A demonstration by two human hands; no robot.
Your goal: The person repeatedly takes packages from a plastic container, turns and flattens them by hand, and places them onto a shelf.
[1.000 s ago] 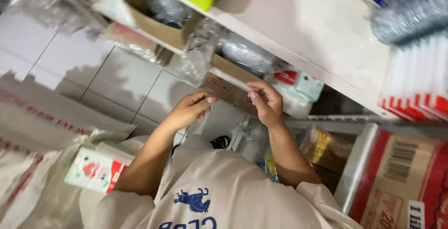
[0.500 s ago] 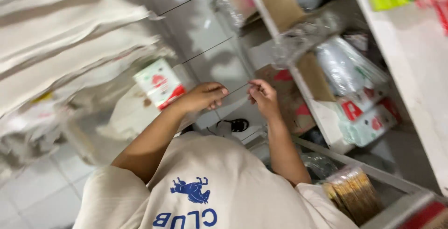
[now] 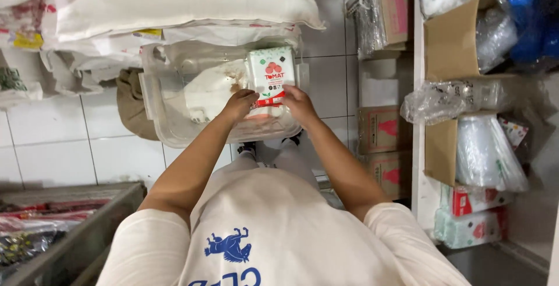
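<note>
Both my hands hold a white, green and red flat packet (image 3: 270, 75) by its near end, over a clear plastic tub (image 3: 160, 96) on the tiled floor. My left hand (image 3: 239, 103) grips the packet's lower left corner. My right hand (image 3: 298, 103) grips its lower right corner. White bagged material lies inside the tub under the packet.
Stacked white sacks (image 3: 174, 3) lie beyond the tub. A white shelf unit (image 3: 418, 117) on the right holds cardboard boxes and plastic-wrapped goods. Small brown cartons (image 3: 381, 129) stand on the floor beside it. A grey tray of packets (image 3: 64, 228) sits at lower left.
The view swung down from the shelf to the floor tub. My hands, earlier close together in front of the shelf, now hold the packet over the tub.
</note>
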